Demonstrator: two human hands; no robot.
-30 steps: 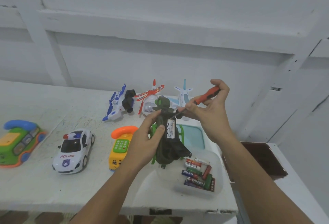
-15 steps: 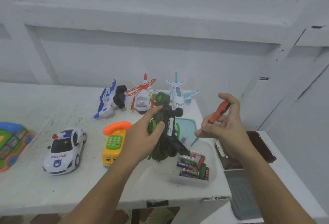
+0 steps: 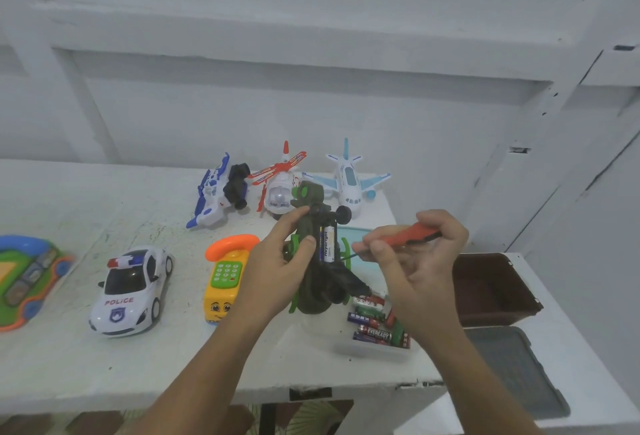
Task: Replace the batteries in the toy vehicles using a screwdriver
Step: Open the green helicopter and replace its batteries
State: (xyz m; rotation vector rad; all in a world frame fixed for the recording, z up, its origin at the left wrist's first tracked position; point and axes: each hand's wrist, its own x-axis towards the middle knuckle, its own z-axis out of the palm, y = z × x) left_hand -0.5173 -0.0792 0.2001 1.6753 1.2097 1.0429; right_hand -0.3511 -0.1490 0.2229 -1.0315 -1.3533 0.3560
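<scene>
Holding in left hand (image 3: 277, 272) a green toy helicopter (image 3: 320, 294) baring a "Heybright" battery (image 3: 327, 247), pinching orange screwdriver (image 3: 405, 236) in right hand (image 3: 419, 265); "EVEREADY" on loose batteries (image 3: 377, 333), "POLICE" on car (image 3: 131, 291).

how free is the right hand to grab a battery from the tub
Probably not yet: the right hand holds the screwdriver. The tub sits just below it, open-topped, nothing between.

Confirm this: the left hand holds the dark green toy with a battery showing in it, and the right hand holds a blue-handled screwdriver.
Wrong on one count: in the head view the screwdriver has an orange-red handle, not blue. The rest stands: the left hand holds the dark green toy, battery showing, and the right hand holds the screwdriver.
</scene>
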